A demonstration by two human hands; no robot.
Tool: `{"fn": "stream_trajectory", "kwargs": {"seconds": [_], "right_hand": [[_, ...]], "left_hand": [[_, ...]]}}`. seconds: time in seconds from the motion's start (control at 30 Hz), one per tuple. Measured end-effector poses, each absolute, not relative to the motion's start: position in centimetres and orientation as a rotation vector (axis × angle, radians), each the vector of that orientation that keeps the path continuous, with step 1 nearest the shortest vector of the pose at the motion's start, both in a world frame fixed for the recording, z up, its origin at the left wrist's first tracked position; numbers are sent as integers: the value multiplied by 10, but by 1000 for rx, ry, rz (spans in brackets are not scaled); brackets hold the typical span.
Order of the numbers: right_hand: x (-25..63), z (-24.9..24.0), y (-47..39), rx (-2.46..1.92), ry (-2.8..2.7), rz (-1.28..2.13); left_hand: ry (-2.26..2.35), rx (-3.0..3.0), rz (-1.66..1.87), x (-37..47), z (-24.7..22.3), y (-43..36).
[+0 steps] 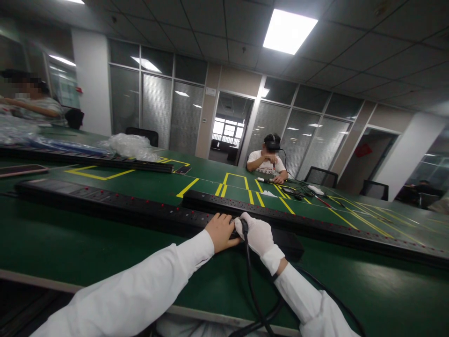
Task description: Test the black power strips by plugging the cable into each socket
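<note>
A long black power strip with a row of small red dots lies across the green table in front of me. My left hand is bare and closed over this strip, fingers across its top and thumb on the near side. Beside it, my right hand, in a white glove, grips a black plug at the strip's top face. The plug's front end is hidden, so how far it sits in a socket cannot be seen. Its black cable drops over the table's near edge.
A second long black power strip lies just beyond, reaching right. Clear plastic wrap, a phone and another dark strip are at left. Yellow tape marks the green table. A person sits opposite near tools and cables.
</note>
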State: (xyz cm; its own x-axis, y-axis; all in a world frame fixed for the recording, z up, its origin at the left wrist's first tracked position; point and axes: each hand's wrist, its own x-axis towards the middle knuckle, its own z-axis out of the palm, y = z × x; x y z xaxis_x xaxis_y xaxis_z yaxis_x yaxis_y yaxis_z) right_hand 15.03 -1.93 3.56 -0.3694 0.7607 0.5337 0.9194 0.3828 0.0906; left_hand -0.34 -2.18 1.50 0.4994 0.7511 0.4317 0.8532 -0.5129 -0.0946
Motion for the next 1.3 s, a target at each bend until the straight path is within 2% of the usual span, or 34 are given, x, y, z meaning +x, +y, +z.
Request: {"fn": "stream_trajectory", "kwargs": {"seconds": [1.3], "right_hand": [[150,37,-23,-1492,-2241,-499]], "left_hand": [[-1334,-2453,-482,-5,13,-20]]}}
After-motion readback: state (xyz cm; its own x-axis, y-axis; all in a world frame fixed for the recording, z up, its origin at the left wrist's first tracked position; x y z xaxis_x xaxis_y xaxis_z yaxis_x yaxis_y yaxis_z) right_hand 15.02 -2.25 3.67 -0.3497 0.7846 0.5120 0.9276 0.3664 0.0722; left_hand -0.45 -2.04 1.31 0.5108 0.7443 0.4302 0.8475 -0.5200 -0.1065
